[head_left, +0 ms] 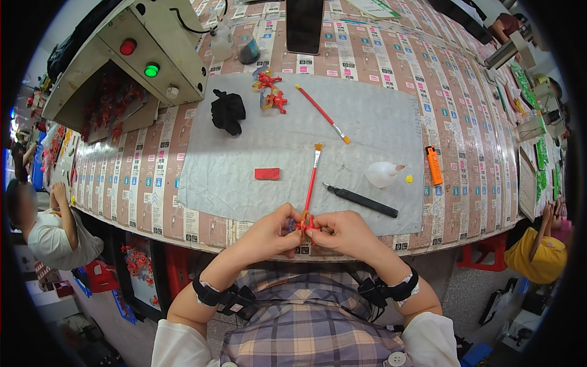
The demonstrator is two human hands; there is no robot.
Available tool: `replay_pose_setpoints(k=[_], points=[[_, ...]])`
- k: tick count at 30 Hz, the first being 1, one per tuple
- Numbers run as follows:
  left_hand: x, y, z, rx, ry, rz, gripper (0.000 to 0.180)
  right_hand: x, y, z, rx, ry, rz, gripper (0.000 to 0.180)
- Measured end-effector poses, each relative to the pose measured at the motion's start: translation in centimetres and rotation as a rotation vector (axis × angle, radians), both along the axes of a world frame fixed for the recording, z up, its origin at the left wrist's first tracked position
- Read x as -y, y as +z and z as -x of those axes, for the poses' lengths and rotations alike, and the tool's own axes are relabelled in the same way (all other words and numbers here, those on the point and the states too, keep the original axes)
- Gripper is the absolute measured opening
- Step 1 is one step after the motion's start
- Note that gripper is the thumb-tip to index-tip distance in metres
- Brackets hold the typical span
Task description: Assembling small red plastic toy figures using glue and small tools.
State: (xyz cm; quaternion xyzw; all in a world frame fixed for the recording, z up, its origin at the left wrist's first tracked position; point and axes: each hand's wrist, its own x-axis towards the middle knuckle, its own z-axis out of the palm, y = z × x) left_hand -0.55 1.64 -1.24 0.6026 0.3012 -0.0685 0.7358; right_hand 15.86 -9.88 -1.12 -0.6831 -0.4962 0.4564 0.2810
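By mat (220, 191) edge: left fingers (286, 212), right fingers (324, 219) pinched around red piece (304, 225).

Left hand (273, 231), right hand (343, 232) close together, fingers (322, 222) pinched.

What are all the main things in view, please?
Mat: one, grey, on table
Held piece: one, red, table's near edge
Loose pieces: at least two, red, mat's far side
Brushes: two, red, on mat
Knife: one, black, mat's right
Bottle: one, whitish, mat's right
Lighter: one, orange, right of mat
Block: one, red, mat's left
Cloth: one, black, mat's left
Machine: one, beige, far left
Containers: two, whitish and dark, beyond mat
Device: one, black, far middle
People: several, varied clothing, both sides
Hands: two, bare, holding piece
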Motion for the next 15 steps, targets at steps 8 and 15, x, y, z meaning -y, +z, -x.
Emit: replay_pose_setpoints(k=[8, 15], points=[[0.02, -0.08, 0.00, 0.007, -0.003, -0.004, 0.025, 0.04, -0.07, 0.04, -0.011, -0.006, -0.009, 0.025], [0.06, -0.07, 0.01, 0.021, 0.000, 0.013, 0.024, 0.00, 0.04, 0.04, -0.016, -0.006, -0.004, 0.024]])
